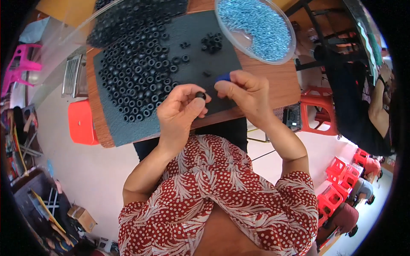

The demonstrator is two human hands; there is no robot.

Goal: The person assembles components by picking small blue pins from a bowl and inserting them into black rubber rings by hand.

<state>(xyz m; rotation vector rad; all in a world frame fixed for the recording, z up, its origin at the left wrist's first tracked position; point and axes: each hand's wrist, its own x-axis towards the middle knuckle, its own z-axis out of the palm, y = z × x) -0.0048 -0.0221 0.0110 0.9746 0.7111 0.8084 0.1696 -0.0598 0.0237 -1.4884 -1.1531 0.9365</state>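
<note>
My left hand (179, 110) pinches a small black ring-shaped part (200, 95) between thumb and fingers, just over the near edge of the dark mat (192, 27). To its right, my right hand (251, 91) is closed on a small blue tool (223, 77); its tip is too small to make out. The hands are apart. Beyond my left hand spreads a thick layer of black rings (136, 77). A small heap of black pieces (211, 43) lies farther back on the mat, and one dark bit (207, 74) lies near the blue tool.
A clear round tub (292, 40) of shiny bluish pins or slivers stands at the table's back right. More black rings fill a clear bag or container (132, 17) at the back left. Red stools (318, 111) flank the wooden table (277, 81). Other people are at the right.
</note>
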